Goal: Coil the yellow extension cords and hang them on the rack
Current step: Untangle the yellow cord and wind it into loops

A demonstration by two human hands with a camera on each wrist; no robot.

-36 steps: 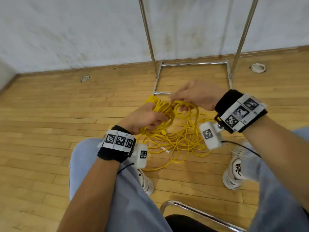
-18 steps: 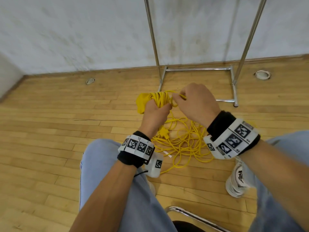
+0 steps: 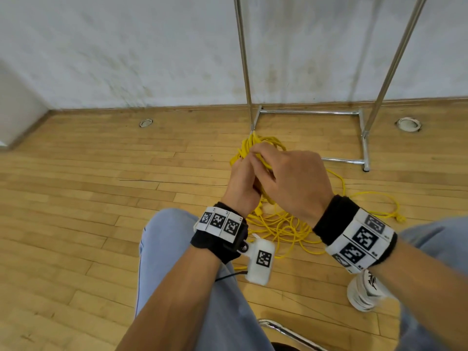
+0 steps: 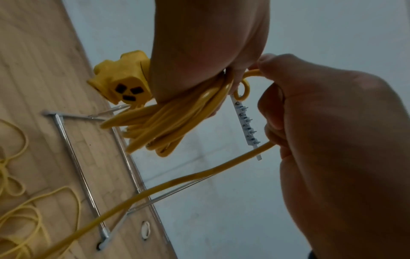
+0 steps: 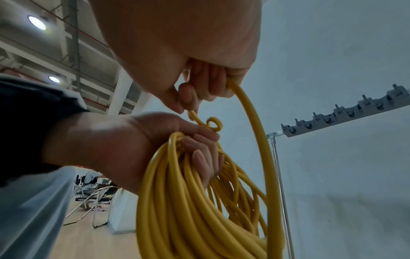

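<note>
A yellow extension cord is partly wound into a coil point(image 3: 249, 145) that my left hand point(image 3: 241, 178) grips in its fist in front of me. In the right wrist view the left hand's fingers point(image 5: 200, 154) curl round the bundle of loops point(image 5: 177, 201). My right hand point(image 3: 263, 160) lies against the left and pinches one strand point(image 5: 250, 126) at the top of the coil. The cord's yellow socket block point(image 4: 124, 82) sticks out beyond the left fist. The remaining cord point(image 3: 283, 228) lies loose on the floor, its plug end point(image 3: 400, 219) off to the right.
A chrome rack point(image 3: 311, 113) stands against the wall just beyond the coil, with a grey hook rail point(image 5: 346, 113) high up. My knees and a white shoe point(image 3: 367, 292) flank the loose cord. A chair's chrome frame point(image 3: 286, 333) is under me.
My right hand has swung in from the right and brought a loop onto the coil, closing against the left hand. The left hand keeps its grip.
</note>
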